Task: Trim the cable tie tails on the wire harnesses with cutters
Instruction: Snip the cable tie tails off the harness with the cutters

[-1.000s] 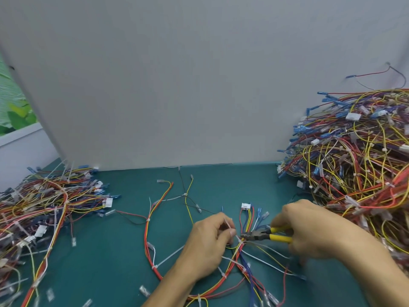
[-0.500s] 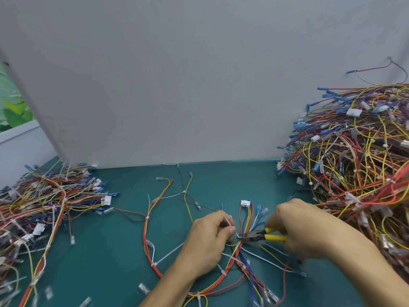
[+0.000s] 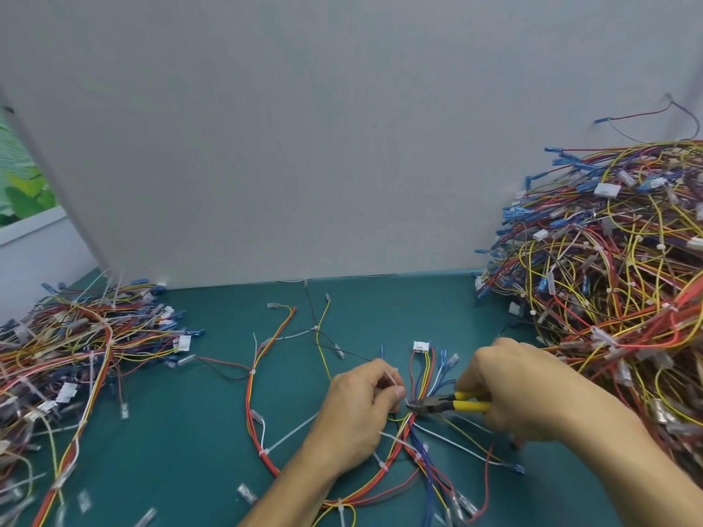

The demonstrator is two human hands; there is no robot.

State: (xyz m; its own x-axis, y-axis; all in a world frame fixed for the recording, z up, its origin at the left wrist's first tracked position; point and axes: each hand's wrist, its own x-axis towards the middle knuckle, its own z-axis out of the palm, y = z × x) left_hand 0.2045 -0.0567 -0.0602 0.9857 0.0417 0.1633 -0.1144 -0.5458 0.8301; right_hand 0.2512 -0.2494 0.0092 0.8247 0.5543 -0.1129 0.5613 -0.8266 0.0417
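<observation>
At the far left a low pile of wire harnesses [image 3: 76, 348] lies on the green table [image 3: 182, 462]. Near the middle one harness [image 3: 252, 378] of red, orange and yellow wires is spread on the table. A long white cable tie tail [image 3: 295, 435] sticks out from it to the right. The left hand [image 3: 361, 416] rests on this harness with curled fingers. Its thumb and forefinger pinch a thin white tie tail [image 3: 392, 379] where the wires come together. Just beside the thumb is the dark nose of the cutters [image 3: 445, 404]; if the jaws are closed, I cannot tell. The right hand [image 3: 528, 393] grips the yellow handles. Behind the tool a white connector [image 3: 421, 346] lies on the table. At the far right a high pile of harnesses [image 3: 616, 298] stands against the grey board [image 3: 342, 146].
</observation>
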